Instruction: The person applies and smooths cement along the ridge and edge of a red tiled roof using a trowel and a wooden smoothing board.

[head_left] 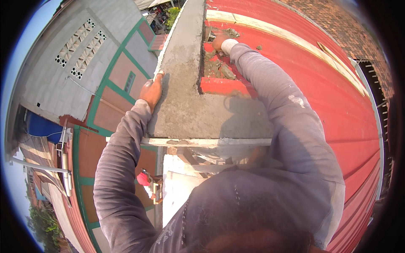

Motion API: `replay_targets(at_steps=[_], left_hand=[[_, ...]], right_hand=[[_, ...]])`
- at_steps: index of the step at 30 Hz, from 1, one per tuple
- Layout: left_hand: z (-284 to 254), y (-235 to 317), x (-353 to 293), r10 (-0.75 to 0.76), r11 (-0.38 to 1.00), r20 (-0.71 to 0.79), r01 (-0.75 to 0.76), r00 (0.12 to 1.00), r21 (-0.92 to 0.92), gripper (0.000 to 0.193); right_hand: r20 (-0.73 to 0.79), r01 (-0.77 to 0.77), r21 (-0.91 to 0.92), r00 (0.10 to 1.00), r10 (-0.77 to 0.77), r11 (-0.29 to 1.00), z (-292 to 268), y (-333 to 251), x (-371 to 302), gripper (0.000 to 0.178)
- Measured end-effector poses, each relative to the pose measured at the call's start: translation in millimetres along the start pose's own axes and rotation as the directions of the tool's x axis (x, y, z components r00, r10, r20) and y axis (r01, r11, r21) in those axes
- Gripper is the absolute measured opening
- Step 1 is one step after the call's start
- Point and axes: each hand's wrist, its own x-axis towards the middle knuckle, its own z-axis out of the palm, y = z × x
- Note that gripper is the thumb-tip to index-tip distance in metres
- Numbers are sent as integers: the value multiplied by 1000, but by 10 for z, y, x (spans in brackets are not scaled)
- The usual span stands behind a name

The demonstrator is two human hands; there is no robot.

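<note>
My left hand (152, 91) grips the outer left edge of a grey mortar-topped ledge (182, 55). Its thumb side lies along the rim, and some fingers are hidden over the side. Farther forward, my right hand (219, 42) reaches over the inner side of the same ledge, with its fingers curled. A small flat greyish piece (208, 33) shows beside these fingers; whether they hold it is unclear. Lumps of wet mortar (221, 68) lie just below that hand on the red metal sheet (225, 85), and a few crumbs sit beyond it.
Red corrugated roofing (320, 97) spreads to the right, crossed by a pale wooden strip (291, 40). A board (206, 142) edges the ledge's near side. Far below on the left, a person in red headwear (144, 179) stands by a green-trimmed wall (114, 105).
</note>
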Motion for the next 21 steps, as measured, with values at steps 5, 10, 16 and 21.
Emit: replay_targets(at_steps=[5,10,16,21], left_hand=[[54,-62,158,31,999,13,-31,999,-27,96],[58,-60,123,23,1000,-2,-23,1000,-4,95],[31,-43,47,21,997,26,-19,999,-75,90],[50,77,-35,5,998,0,-5,1000,-61,91]], right_hand=[[-23,-3,124,1000,6,992,213,178,260,34],[-89,127,-89,987,-135,988,254,398,381,24],[-182,160,-203,963,-198,966,223,90,313,21],[-83,210,-334,964,-251,919,134,68,268,24]])
